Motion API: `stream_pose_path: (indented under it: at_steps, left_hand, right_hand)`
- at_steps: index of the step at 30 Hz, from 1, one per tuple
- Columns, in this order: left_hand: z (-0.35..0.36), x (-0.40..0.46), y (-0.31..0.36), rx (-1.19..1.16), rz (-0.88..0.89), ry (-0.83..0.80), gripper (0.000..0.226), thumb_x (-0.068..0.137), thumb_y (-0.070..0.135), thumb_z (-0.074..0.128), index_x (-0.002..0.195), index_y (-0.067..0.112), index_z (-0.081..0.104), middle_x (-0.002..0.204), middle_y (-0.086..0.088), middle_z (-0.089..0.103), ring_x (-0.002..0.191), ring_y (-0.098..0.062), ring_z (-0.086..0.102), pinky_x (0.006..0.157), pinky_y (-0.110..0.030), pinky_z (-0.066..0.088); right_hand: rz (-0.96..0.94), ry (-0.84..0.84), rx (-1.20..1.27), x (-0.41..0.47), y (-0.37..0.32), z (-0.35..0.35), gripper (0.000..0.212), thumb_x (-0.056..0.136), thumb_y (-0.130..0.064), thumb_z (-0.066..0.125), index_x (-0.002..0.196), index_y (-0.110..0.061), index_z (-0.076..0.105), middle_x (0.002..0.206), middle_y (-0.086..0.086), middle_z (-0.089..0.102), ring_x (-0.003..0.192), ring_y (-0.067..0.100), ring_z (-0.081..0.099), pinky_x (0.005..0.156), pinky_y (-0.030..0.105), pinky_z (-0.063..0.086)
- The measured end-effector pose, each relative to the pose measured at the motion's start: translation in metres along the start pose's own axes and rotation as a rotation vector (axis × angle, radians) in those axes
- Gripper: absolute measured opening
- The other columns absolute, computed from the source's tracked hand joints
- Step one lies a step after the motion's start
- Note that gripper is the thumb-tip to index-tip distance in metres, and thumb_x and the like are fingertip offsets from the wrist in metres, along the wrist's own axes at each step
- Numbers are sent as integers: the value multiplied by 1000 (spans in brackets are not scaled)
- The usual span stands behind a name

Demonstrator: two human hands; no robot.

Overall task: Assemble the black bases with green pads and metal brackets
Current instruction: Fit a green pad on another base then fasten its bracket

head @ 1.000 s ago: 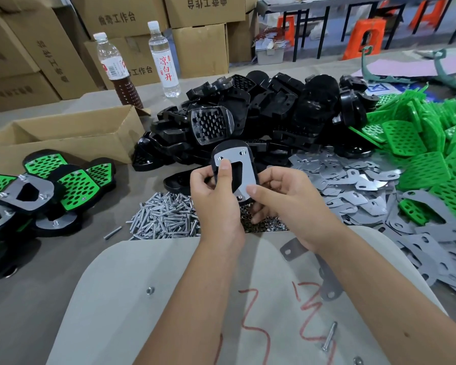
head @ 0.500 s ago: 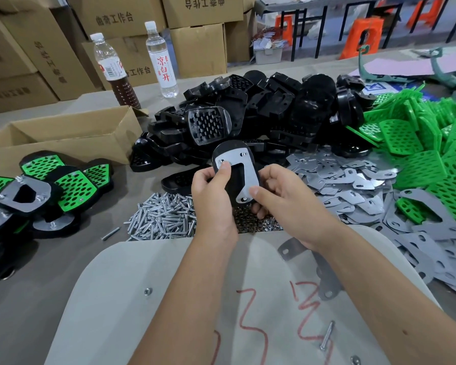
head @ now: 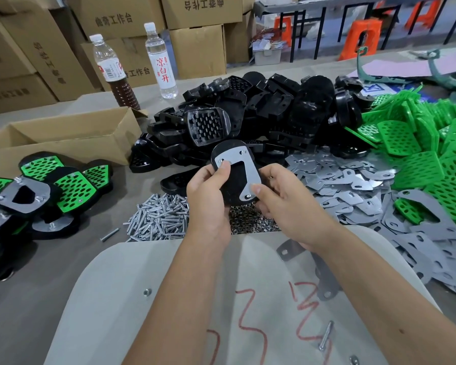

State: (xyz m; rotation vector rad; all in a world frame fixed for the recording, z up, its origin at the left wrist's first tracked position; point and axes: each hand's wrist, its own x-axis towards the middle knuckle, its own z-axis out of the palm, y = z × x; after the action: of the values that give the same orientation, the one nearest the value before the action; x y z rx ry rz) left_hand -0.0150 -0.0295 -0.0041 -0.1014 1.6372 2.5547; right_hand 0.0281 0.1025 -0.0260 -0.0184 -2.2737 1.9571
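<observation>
I hold a black base [head: 234, 185] upright above the table, with a metal bracket [head: 249, 168] lying on its face. My left hand [head: 208, 198] grips the base's left edge, thumb pressing the bracket's upper left corner. My right hand [head: 279, 201] holds the right lower edge, thumb by the bracket's bottom hole. Behind lies a heap of black bases [head: 261, 119]. Green pads [head: 419, 151] are piled at the right, loose metal brackets [head: 353, 185] in front of them. Finished assemblies [head: 45, 188] lie at the left.
Screws [head: 161, 219] and small nuts [head: 250, 223] lie in piles under my hands. An open cardboard box [head: 69, 138] stands at the left, two bottles [head: 163, 59] behind it. A pale board [head: 169, 299] with red marks, a loose screw [head: 325, 335] and brackets lies nearest me.
The base with its bracket has tilted slightly and my right thumb has moved onto the bracket's lower end. My left hand keeps its grip.
</observation>
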Motion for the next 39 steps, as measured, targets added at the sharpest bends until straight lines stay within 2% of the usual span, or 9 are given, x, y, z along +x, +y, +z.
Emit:
stream_pose_path:
  at_steps: [6,9,13,16,19,27,32,35,39]
  left_hand:
    - [-2,0,1,11,23,23,17,102,10,64,90,0,68,79,-9,75,71,-21,71,63,-32,61]
    - [-2,-1,1,13,17,38,19,101,10,64,85,1,67,72,-7,73,64,-17,70,58,-28,59]
    - [-3,-1,1,-8,7,10,18,101,12,65,86,2,69,73,-7,73,64,-17,70,58,-29,59]
    - [-1,0,0,-32,-15,17,17,101,13,66,94,-1,72,80,-10,75,69,-20,71,61,-31,60]
    - [0,1,-1,-39,-35,40,20,99,13,69,105,-6,72,85,-12,75,73,-21,72,64,-32,61]
    - [0,0,1,-3,9,79,9,96,8,71,93,3,64,84,-12,67,73,-22,66,63,-34,58]
    - [-1,0,2,-19,6,88,17,98,8,69,81,9,66,72,-1,71,63,-14,68,56,-27,57]
    - [0,-2,2,-4,21,66,15,98,9,68,83,9,67,72,-1,72,63,-14,69,56,-27,57]
    - [3,-3,2,-2,25,80,10,97,7,69,88,5,67,75,-4,73,67,-16,69,59,-29,59]
  right_hand:
    - [-11,-16,-3,-1,-4,-1,7,109,-17,54,113,-16,59,82,0,63,60,10,47,59,30,40]
    - [1,-27,-2,-1,-5,-2,7,107,-20,57,111,-14,59,78,8,66,64,17,54,61,37,45]
    - [-14,-33,45,-1,-7,-4,12,105,-20,60,111,-10,60,92,21,73,72,26,63,69,45,50]
    - [-49,-14,55,0,-7,-5,9,105,-14,62,109,-6,60,86,14,73,69,18,65,64,33,52]
    - [-43,6,35,0,-5,-5,6,106,-12,59,110,-9,60,80,5,69,67,14,60,65,31,50]
    - [-17,4,51,0,-6,-4,6,106,-12,58,111,-13,61,82,3,70,63,9,54,63,24,48]
    - [-41,-18,42,0,-7,-6,6,103,-18,64,108,-14,63,85,20,71,67,19,59,64,37,47]
    - [-45,-23,63,0,-8,-7,8,102,-14,66,108,-10,62,84,16,73,68,21,62,65,37,50]
    - [-47,0,40,-1,-8,-6,3,104,-10,62,106,-11,61,75,4,67,64,17,52,63,34,46]
